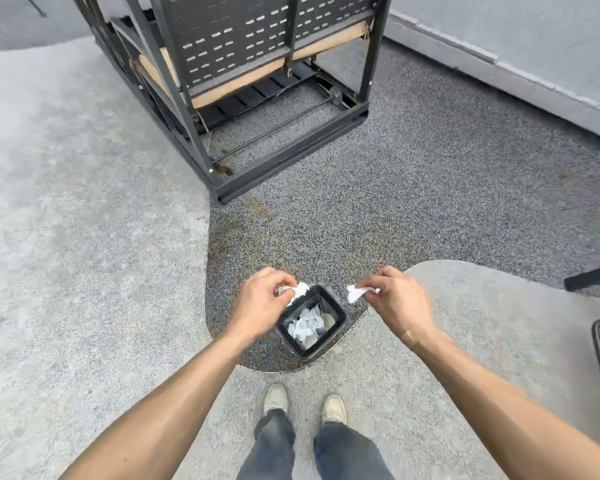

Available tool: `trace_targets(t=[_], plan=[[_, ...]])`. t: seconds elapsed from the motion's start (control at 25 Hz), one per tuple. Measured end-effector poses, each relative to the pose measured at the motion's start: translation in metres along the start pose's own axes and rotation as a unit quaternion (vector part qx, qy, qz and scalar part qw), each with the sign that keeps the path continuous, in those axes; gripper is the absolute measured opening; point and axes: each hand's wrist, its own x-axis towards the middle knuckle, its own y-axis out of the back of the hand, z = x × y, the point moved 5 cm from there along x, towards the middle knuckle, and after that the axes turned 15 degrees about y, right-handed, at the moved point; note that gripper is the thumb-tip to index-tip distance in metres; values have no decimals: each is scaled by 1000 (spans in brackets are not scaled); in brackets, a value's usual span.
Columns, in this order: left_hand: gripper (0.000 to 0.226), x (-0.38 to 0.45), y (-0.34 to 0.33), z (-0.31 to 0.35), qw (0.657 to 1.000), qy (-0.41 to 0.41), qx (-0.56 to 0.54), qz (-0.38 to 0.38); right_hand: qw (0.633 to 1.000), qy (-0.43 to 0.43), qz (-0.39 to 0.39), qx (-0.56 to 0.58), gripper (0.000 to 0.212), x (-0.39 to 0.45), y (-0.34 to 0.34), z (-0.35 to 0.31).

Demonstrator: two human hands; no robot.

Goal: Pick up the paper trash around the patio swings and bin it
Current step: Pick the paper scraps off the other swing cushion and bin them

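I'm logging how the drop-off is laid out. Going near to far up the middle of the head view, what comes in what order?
Shoes → small black bin with crumpled paper inside → speckled dark floor → black patio swing frame.

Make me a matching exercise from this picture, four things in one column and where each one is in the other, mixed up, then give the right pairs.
Things
1. paper scrap in the left hand
2. paper scrap in the right hand
3. crumpled paper
4. patio swing

Places
A. ahead, on the dark speckled floor
B. inside the black bin
C. over the bin's far left rim
D. in the air, right of the bin

Pairs: 1-C, 2-D, 3-B, 4-A
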Motion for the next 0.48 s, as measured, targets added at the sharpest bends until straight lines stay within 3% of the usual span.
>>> trace_targets(t=[0.32, 0.48], plan=[[14, 64, -43, -49, 998, 14, 27, -64, 996, -71, -51, 4, 18, 20, -74, 27], [13, 104, -94, -92, 992, 22, 62, -107, 993, -83, -80, 12, 21, 35, -144, 62]])
